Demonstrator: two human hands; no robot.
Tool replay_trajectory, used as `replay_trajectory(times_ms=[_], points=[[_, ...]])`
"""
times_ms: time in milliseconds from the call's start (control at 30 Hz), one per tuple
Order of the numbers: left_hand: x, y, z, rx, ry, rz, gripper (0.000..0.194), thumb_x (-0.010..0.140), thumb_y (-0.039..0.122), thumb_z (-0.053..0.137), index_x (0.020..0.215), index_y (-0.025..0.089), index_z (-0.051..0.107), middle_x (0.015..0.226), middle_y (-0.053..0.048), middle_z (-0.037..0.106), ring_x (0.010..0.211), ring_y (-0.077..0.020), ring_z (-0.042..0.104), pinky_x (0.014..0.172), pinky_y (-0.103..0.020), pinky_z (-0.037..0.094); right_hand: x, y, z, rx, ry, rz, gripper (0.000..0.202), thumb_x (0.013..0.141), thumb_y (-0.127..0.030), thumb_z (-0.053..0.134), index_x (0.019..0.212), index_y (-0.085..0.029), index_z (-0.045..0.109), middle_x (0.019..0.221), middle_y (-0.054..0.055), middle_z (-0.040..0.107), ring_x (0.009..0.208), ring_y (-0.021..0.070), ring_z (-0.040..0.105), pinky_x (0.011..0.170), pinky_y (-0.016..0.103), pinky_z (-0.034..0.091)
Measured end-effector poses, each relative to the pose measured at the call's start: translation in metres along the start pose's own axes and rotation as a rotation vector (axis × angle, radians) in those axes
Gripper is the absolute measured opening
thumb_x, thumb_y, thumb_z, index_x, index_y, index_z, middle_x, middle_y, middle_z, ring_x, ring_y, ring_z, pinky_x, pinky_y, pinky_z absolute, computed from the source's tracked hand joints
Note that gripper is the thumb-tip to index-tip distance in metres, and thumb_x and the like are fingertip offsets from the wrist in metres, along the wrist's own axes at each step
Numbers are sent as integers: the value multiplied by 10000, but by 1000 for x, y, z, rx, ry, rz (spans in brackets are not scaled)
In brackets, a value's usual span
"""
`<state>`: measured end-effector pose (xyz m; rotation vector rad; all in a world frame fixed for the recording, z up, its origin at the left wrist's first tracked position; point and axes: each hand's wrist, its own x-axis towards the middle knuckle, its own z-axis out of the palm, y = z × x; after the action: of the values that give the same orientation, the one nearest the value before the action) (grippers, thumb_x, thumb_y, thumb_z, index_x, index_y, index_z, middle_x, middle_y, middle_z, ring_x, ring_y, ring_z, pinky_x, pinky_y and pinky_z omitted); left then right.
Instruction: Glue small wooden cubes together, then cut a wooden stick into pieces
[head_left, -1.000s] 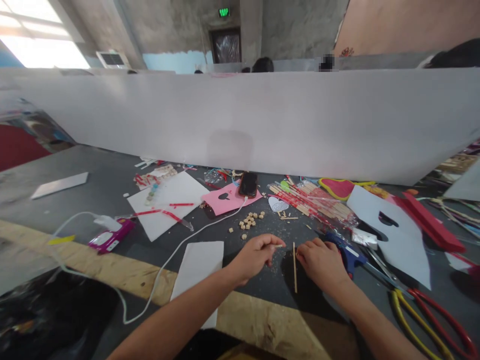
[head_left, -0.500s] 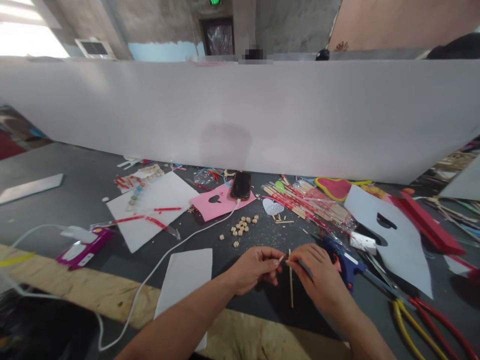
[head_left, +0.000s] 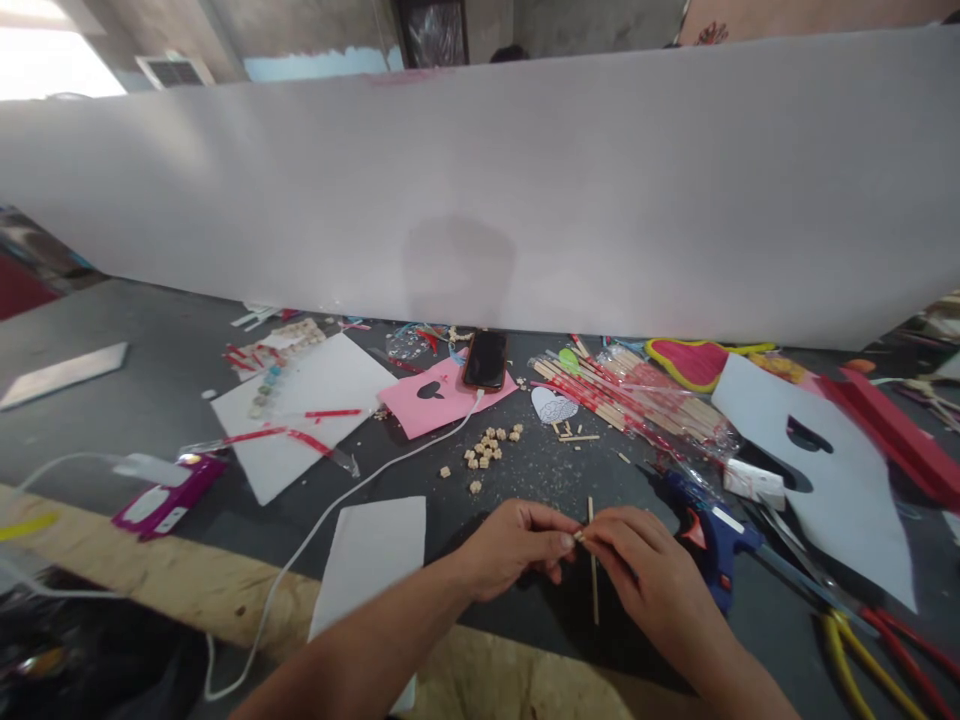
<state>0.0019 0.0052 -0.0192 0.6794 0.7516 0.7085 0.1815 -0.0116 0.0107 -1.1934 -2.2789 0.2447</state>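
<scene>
At the front of the dark table my left hand (head_left: 517,548) pinches a short piece of wooden stick (head_left: 577,537). The fingertips of my right hand (head_left: 637,555) close on that same small piece, so both hands meet around it. Under and between them a longer thin wooden stick (head_left: 595,590) lies on the table, partly covered by my right fingers. Beyond my hands is a loose group of small wooden clusters (head_left: 484,452). A few cut stick bits (head_left: 577,438) lie near a white paper heart (head_left: 553,405).
A blue glue gun (head_left: 712,540) and scissors with red and yellow handles (head_left: 855,640) lie right of my hand. Bagged wooden chopsticks (head_left: 630,390) are behind. A phone (head_left: 486,360) on pink paper (head_left: 412,410) trails a white cable (head_left: 360,487). A white panel (head_left: 300,200) stands behind.
My hands have come together, and the right fingertips now touch the piece held in the left. The view has tilted down slightly, with the right-side objects appearing farther right.
</scene>
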Motion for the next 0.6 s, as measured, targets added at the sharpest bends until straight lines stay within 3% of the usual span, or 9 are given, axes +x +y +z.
replay_trajectory(times_ms=[600], points=[[-3, 5, 1, 135, -1, 15, 362, 541, 379, 774, 734, 105, 639, 580, 30, 548, 454, -52, 460, 477, -191, 362, 1, -4, 1, 97, 123, -29, 178, 844, -206, 477, 852, -228, 653, 808, 52, 675, 733, 143, 647, 651, 238, 538]])
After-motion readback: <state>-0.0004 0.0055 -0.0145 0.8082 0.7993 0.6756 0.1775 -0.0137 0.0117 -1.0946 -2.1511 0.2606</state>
